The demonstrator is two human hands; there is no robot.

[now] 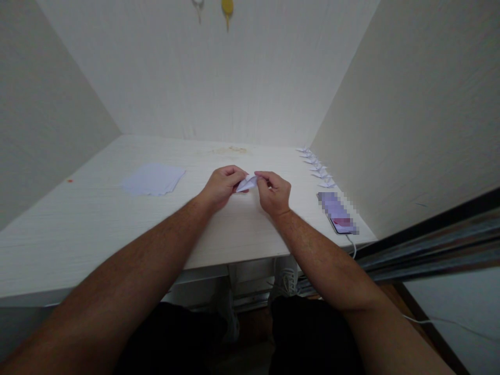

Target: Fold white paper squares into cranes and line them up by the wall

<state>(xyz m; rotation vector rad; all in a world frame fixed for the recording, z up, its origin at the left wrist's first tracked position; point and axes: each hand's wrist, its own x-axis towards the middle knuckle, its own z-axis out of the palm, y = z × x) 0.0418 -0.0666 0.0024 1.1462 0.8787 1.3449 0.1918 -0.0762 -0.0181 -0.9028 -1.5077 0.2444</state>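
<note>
A small folded piece of pale paper (247,183) is held between both hands just above the middle of the white desk (97,219). My left hand (222,186) pinches its left end with curled fingers. My right hand (274,192) pinches its right end, thumb and forefinger pressed together on the fold. Both forearms reach in from the bottom of the view.
A stack of pale paper sheets (153,178) lies on the desk to the left. Several small folded paper figures (317,166) line the right wall. A phone (337,212) with a white cable lies at the right desk edge. Walls enclose three sides.
</note>
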